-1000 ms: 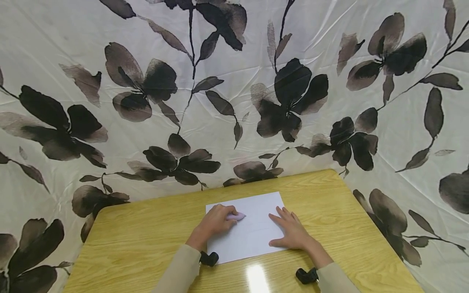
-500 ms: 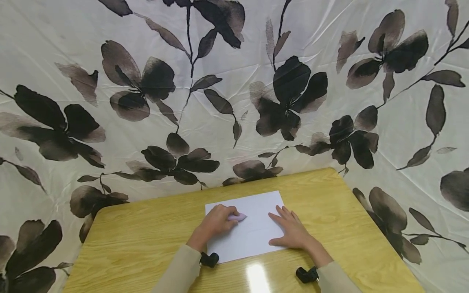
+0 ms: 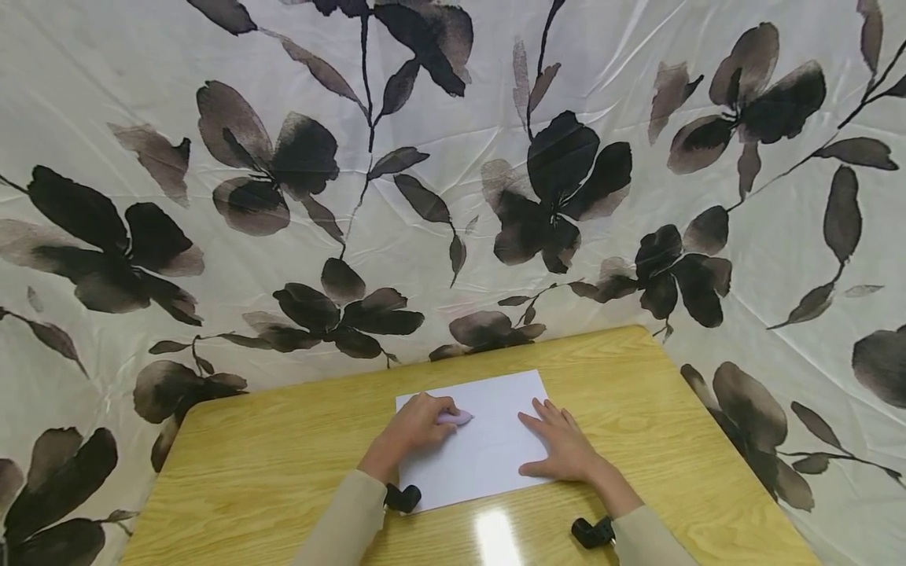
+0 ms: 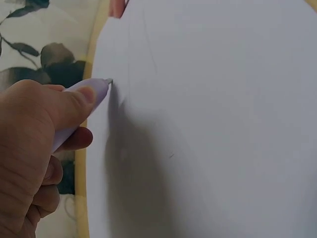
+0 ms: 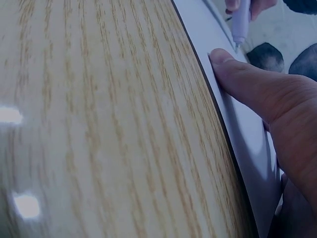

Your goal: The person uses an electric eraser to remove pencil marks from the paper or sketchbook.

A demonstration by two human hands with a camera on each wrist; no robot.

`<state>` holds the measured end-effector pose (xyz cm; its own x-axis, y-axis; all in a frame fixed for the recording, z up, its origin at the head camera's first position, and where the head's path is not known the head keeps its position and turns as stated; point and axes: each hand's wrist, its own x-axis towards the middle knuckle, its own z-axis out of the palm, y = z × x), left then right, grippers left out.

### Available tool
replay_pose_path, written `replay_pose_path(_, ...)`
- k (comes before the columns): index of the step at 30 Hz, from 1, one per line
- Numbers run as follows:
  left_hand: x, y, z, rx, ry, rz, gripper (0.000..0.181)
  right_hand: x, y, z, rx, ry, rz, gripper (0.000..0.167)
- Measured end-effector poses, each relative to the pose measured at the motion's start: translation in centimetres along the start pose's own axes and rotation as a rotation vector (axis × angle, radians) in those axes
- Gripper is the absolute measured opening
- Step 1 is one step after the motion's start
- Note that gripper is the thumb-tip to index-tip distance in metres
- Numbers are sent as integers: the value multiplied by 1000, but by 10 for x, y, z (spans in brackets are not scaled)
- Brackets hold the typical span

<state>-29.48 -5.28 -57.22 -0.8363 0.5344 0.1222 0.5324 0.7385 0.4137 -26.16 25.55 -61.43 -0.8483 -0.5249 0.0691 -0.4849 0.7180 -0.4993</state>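
My left hand (image 3: pixel 416 424) grips a thick lavender pen-shaped tool (image 4: pixel 100 90) between thumb and fingers, the other fingers curled. Its short grey tip (image 4: pixel 110 81) is at the surface of a white sheet of paper (image 3: pixel 488 464), and I cannot tell whether it is a pen or a cutter. Faint thin lines (image 4: pixel 148 42) run over the paper near the tip. My right hand (image 3: pixel 564 448) rests with spread fingers on the sheet's right edge. In the right wrist view its thumb (image 5: pixel 223 57) lies on the paper near the border.
The paper lies on a yellow wood-grain table (image 3: pixel 283 448) with rounded corners. A pale floral cloth (image 3: pixel 439 196) hangs behind and beside it. Black wrist devices (image 3: pixel 593 534) sit at both wrists. Light reflects off the table's front.
My left hand and the lavender tool have shifted very slightly left over the paper. The right hand stays in place.
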Motion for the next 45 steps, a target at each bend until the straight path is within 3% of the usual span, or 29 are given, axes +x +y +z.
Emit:
replay_pose_path(5, 0, 1, 2, 1, -19, 20, 13, 0, -1, 0, 2, -3, 8, 89)
replay_pose_path(16, -1, 3, 0, 10, -1, -8, 14, 0, -1, 3, -1, 23, -5, 90)
replay_pose_path(21, 0, 5, 1, 4, -40, 9, 14, 0, 0, 2, 1, 24, -13, 90)
replay_pose_path(36, 4, 3, 3, 7, -29, -12, 14, -2, 1, 2, 1, 15, 1, 90)
replay_pose_path(41, 4, 4, 2, 12, -54, 22, 14, -3, 2, 2, 1, 6, 14, 91)
replay_pose_path(45, 4, 4, 1, 17, -27, 24, 13, -3, 2, 3, 0, 8, 13, 90)
